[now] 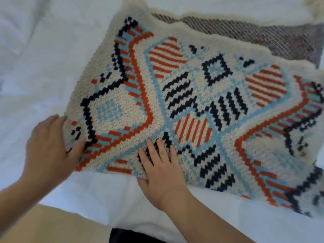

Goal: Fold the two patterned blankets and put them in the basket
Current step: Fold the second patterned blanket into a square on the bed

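A cream knitted blanket with orange, light-blue and navy geometric patterns lies folded in layers on a white bed. Its brown woven underside shows at the far right edge. My left hand grips the blanket's near-left corner, thumb on top and fingers at the edge. My right hand rests flat on the near edge, fingers straight on the knit and thumb at the hem. No basket is in view, and I cannot make out a second blanket.
White bedding surrounds the blanket, rumpled at the left. The bed's near edge runs along the bottom, with tan floor below it at the lower left and a dark object at the bottom centre.
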Motion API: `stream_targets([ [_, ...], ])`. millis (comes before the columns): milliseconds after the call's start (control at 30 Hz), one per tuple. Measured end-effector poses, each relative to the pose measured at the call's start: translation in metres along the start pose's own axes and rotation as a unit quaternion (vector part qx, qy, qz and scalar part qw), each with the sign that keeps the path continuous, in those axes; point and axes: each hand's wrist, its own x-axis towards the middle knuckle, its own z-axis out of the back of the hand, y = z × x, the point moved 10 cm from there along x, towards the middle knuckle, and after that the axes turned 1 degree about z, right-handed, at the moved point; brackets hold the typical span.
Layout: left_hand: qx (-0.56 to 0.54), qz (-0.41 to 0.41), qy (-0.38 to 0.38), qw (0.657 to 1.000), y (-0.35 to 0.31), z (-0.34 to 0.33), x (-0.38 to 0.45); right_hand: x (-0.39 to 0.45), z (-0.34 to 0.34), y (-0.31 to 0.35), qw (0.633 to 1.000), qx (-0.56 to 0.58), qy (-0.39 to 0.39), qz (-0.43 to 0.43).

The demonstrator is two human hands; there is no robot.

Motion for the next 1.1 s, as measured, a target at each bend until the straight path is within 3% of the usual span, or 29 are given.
stream_targets([
  [67, 0.013, -0.143, 0.003, 0.99, -0.105, 0.005, -0.014, -0.003, -0.003, -0.005, 0.999, 0.023, -0.022, 0.003],
  [167, 0.068, -0.261, 0.124, 0.955, -0.155, -0.062, -0.028, -0.008, 0.005, -0.013, 0.995, 0.056, -0.077, -0.003],
  [300, 0.079, -0.351, 0.128, 0.924, -0.2, -0.092, -0.024, -0.026, 0.001, -0.054, 0.989, 0.058, -0.122, -0.059],
  [500, 0.113, -0.362, 0.13, 0.916, -0.24, -0.109, -0.016, -0.053, 0.003, -0.124, 0.973, 0.073, -0.158, -0.151],
  [800, 0.103, -0.436, 0.117, 0.886, -0.366, -0.136, -0.019, -0.14, -0.015, -0.225, 0.939, 0.067, -0.192, -0.276],
  [967, 0.082, -0.41, 0.139, 0.898, -0.447, -0.136, -0.008, -0.186, -0.025, -0.266, 0.913, 0.086, -0.22, -0.332],
  [1100, 0.05, -0.378, 0.115, 0.917, -0.509, -0.123, 0.014, -0.204, -0.029, -0.283, 0.905, 0.102, -0.24, -0.336],
])
